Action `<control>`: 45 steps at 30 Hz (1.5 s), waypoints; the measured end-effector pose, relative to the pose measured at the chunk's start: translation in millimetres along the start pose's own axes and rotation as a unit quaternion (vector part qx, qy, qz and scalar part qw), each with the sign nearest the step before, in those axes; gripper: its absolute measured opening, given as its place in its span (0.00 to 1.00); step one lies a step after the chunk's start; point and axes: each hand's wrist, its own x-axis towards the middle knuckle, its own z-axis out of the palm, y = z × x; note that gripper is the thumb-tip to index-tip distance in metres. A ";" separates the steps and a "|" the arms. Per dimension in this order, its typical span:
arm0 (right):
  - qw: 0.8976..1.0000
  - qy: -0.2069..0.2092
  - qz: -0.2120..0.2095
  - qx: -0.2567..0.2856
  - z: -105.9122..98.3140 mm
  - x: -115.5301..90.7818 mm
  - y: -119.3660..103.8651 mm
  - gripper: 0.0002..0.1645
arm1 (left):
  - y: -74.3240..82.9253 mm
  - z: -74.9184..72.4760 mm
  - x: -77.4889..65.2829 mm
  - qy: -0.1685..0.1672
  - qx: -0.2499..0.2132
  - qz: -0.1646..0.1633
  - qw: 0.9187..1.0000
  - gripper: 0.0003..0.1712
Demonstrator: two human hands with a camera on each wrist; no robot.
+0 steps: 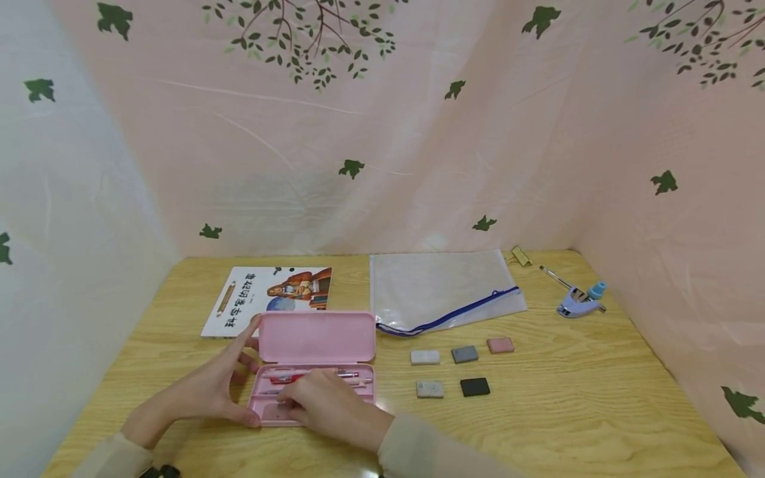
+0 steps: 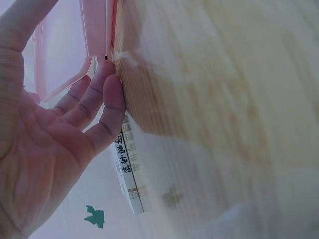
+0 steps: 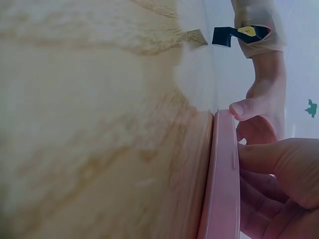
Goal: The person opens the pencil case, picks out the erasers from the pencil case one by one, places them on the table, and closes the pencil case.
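Note:
A pink pencil case (image 1: 317, 337) lies with its lid raised, pens (image 1: 287, 379) in its back compartment. My left hand (image 1: 206, 384) spreads along the case's left side, thumb at the front corner and index finger by the lid. In the left wrist view, the other fingers (image 2: 113, 99) of that hand lie near the case's edge, fairly straight. My right hand (image 1: 331, 405) reaches down into the case from the front. Its thumb (image 3: 261, 158) is just inside the front wall in the right wrist view; the fingertips are hidden, so I cannot tell whether they pinch anything.
Right of the case sit several small blocks, among them a black one (image 1: 475, 387) and a pink one (image 1: 501, 345). Behind are a white book (image 1: 251, 299) and a clear zip pouch (image 1: 442, 285). A binder clip (image 1: 521, 256), a pen (image 1: 554, 276) and a lilac holder (image 1: 576, 304) lie far right.

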 end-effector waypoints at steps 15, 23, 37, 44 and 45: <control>1.000 0.011 -0.013 0.009 1.3 1.5 2.8 0.12 | 0.6 -2.2 -1.9 0.000 -0.005 0.005 1.000 0.86; 0.999 0.008 -0.024 0.040 -0.2 1.6 4.8 0.11 | 1.4 -4.5 -2.7 -0.004 -0.004 -0.008 1.000 0.85; 0.995 0.001 -0.024 0.097 -2.6 -1.7 11.3 0.08 | 0.4 -1.1 3.5 -0.009 0.002 -0.009 1.000 0.86; 0.983 0.001 -0.003 0.181 -17.0 -10.0 11.0 0.09 | -0.6 -0.2 1.6 -0.007 -0.002 -0.017 1.000 0.87; 0.981 -0.003 0.007 0.192 -20.9 -12.6 11.5 0.08 | -0.6 0.4 1.6 -0.005 -0.003 -0.020 1.000 0.88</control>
